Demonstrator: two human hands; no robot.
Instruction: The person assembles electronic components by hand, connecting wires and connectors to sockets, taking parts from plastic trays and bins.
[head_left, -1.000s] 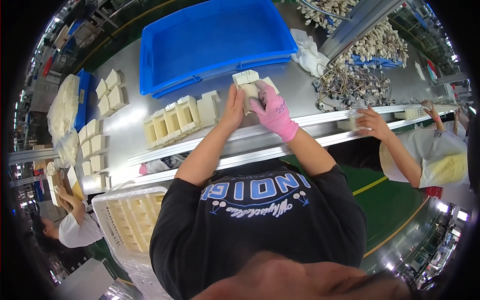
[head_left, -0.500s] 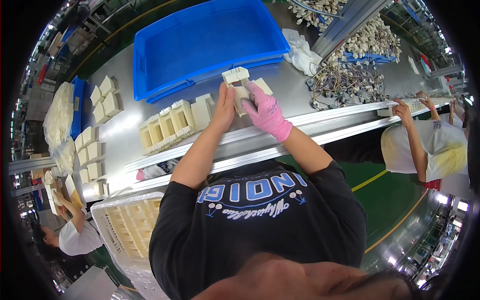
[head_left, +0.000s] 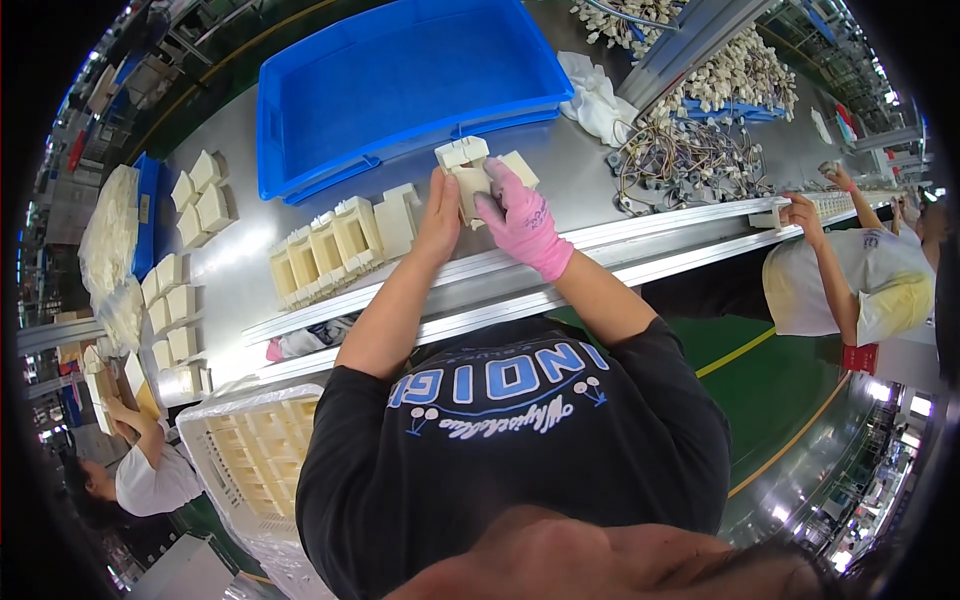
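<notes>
Between my hands is a cream plastic housing [head_left: 466, 188], partly hidden by the fingers. My bare left hand [head_left: 438, 220] presses along its left side with the fingers straight and together. On the other side, my right hand [head_left: 526, 222], in a pink glove with greyish fingertips, grips it with bent fingers and thumb. A paler boxy cream part [head_left: 461, 152] shows just beyond the housing; whether the two are joined I cannot tell. Another flat cream piece [head_left: 519, 170] lies behind the gloved fingers. Left of my hands, several open cream housings [head_left: 325, 250] stand in a row.
A large blue tray [head_left: 275, 150] lies beyond my hands. Small groups of cream parts [head_left: 205, 200] sit at the left. Tangled wire harnesses [head_left: 685, 165] and white cloth [head_left: 598, 100] are at the right. Metal rails [head_left: 620, 240] edge the bench; a white crate [head_left: 215, 450] stands below. Co-workers flank me.
The whole view has shifted slightly. Both hands keep hold of the cream housing, and the gloved fingers have moved a little on it. At the right, a co-worker's far hand has risen.
</notes>
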